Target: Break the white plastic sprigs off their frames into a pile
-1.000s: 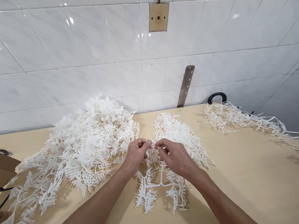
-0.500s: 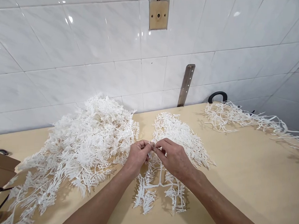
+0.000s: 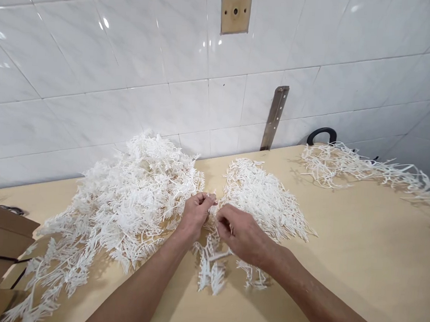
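- Two bare hands are in my view, both to the right of the large white pile, my landmark.
- Left hand: thumb and forefinger closed together on a white sprig, beside the pile's right edge.
- Right hand: fingers curled, near the left fingertips; I cannot tell whether they grip anything.
- Branched white piece: right of the pile's lower part, below the hands; its upper part is hidden from me.
- Smaller white heap: right of the pile, apart from it, on the tabletop.
- Stringy white bundle: well right of the pile, near a black curved handle.
- Cardboard box: left of the pile.
- Metal strip: beyond the pile and to its right, upright against the tiled wall.
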Available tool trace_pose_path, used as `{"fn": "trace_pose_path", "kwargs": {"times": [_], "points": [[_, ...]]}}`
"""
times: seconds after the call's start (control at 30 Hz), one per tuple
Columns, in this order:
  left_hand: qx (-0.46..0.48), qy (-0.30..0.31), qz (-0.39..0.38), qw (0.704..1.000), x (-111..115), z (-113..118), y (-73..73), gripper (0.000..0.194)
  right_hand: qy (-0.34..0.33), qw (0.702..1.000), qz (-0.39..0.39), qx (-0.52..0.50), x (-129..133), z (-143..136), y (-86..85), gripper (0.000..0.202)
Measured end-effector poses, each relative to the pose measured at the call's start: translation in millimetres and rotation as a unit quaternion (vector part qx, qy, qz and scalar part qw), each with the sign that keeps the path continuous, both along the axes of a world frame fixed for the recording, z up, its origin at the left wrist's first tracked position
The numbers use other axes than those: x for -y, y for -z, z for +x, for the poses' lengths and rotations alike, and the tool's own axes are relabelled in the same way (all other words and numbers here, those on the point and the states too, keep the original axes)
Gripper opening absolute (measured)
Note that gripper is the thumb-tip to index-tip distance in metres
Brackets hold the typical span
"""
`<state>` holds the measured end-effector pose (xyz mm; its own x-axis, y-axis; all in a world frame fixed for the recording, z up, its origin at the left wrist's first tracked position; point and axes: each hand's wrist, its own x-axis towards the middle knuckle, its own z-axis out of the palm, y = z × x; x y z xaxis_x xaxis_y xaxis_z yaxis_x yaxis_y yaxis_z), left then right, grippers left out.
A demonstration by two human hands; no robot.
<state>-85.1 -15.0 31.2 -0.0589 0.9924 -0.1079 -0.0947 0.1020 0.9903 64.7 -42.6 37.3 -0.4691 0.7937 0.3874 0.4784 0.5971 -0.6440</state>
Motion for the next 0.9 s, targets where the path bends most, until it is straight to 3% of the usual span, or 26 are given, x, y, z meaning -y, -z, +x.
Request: {"fn": "trace_pose_path", "kwargs": {"times": [0.1, 0.2, 0.3, 0.47, 0.63, 0.9], "points": [[0.027, 0.038, -0.002, 0.999, -3, -2, -2.4, 0.040, 0.117, 0.987, -0.079, -0.082, -8, 11, -7.0, 0.009], [0.035, 0.063, -0.007, 0.997, -2, -1, -2.6, 0.041, 0.227, 0.954, -0.147, -0.132, -20, 25, -9.6, 0.013], [0.037, 0.083, 0.009, 0.996, -2, -1, -1.6, 0.041, 0.255, 0.928, -0.211, -0.172, -30, 35, -5.8, 0.022], [0.030, 0.113, 0.022, 0.993, 1, 0, -5.3, 0.041, 0.233, 0.934, -0.223, -0.154, -31, 38, -1.8, 0.040], [0.037, 0.130, 0.028, 0.990, 4, 0, -12.3, 0.042, 0.135, 0.974, -0.164, -0.072, -23, 34, -10.3, 0.030], [0.054, 0.142, 0.022, 0.988, 6, 0, -16.4, 0.037, -0.001, 0.981, -0.185, -0.061, -21, 27, -9.2, 0.017]]}}
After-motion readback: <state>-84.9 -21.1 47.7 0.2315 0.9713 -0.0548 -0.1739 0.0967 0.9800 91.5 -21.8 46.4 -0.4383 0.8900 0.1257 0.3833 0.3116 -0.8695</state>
